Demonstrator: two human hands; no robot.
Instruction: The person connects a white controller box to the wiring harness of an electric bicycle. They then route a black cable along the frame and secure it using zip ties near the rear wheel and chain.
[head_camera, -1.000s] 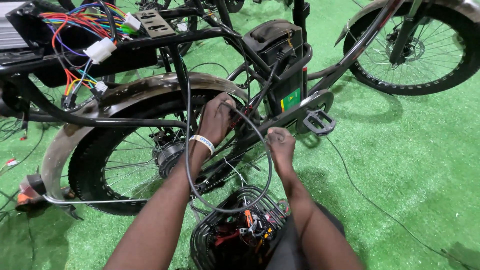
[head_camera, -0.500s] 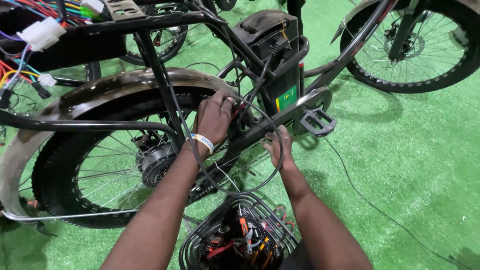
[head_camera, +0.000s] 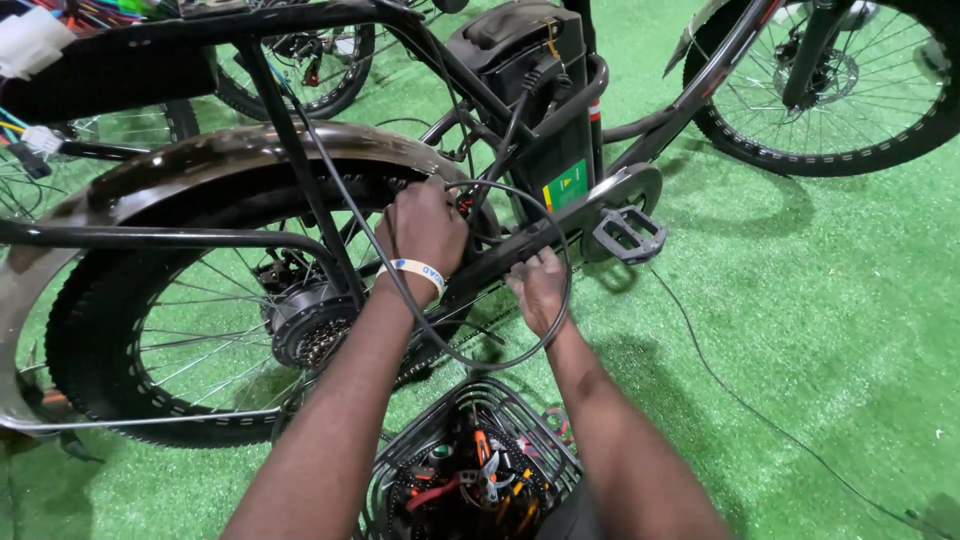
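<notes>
A black electric bicycle stands on green turf, with its fat rear wheel (head_camera: 150, 330) and hub motor (head_camera: 305, 325) at the left. My left hand (head_camera: 425, 225), with a white wristband, is closed around a black cable (head_camera: 520, 200) near the frame, just behind the battery box (head_camera: 540, 110). The cable loops down and round between my arms. My right hand (head_camera: 540, 290) grips under the chain stay (head_camera: 520, 245), close to the pedal (head_camera: 628, 235). What its fingers hold is hidden behind the tube.
A wire basket (head_camera: 470, 475) with tools and red and orange parts sits between my forearms. A dark fender (head_camera: 230, 160) arches over the rear wheel. Another bicycle wheel (head_camera: 850, 90) stands at the top right. A thin cable (head_camera: 740, 400) trails across the turf.
The view has shifted closer and to the right. My left hand stays on the cable by the frame; my right hand has moved up against the chain stay. The cable loop has widened.
</notes>
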